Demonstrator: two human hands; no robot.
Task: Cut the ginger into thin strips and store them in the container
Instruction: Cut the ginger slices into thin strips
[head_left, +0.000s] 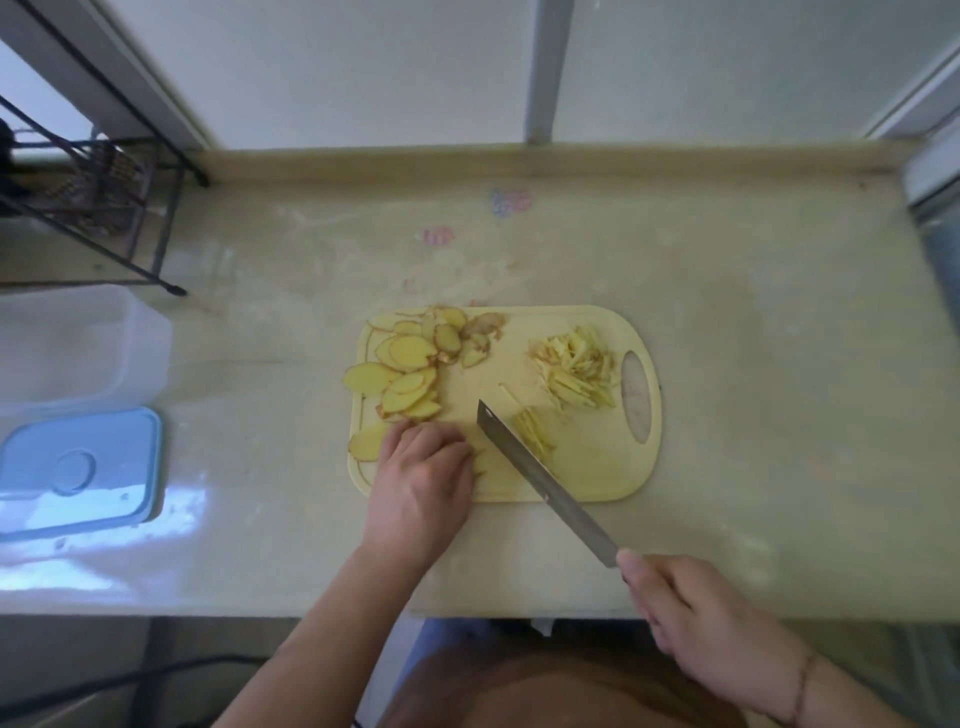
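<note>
Mid-julienne. Pale yellow plastic cutting board (587, 467) sits centre of the beige counter (753, 364).

Left hand (423, 462) at the board's 7 o'clock corner, fingers curled down, pressing a small stack of ginger slices; only the stack's edge (479, 460) shows past the fingertips. Right hand (685, 618) wrapped round the handle of a steel cleaver (540, 478), handle itself hidden in the fist.

Key relation: the blade runs on a diagonal from 5 o'clock, off the board, up to 11 o'clock, tip near board centre. The held stack lies just left of the edge, a narrow gap between them. Fresh-cut strips (535, 431) lie just right of the blade. So the next cut, as I read it, steps the blade left toward the knuckles. Left hand is the near one and the one at risk.

Stock: uncut oval ginger slices (410, 374) fanned along the board's 9 to 11 o'clock side, peel scraps (485, 332) at 12, finished strip pile (576, 371) at 2 by the handle slot.

Container: clear plastic box (78, 353) at counter's 9 o'clock, looks empty, though it's hard to be sure. Its blue lid (83, 467) lies just in front of it, off. Nothing stored yet; plenty of slices left.
</note>
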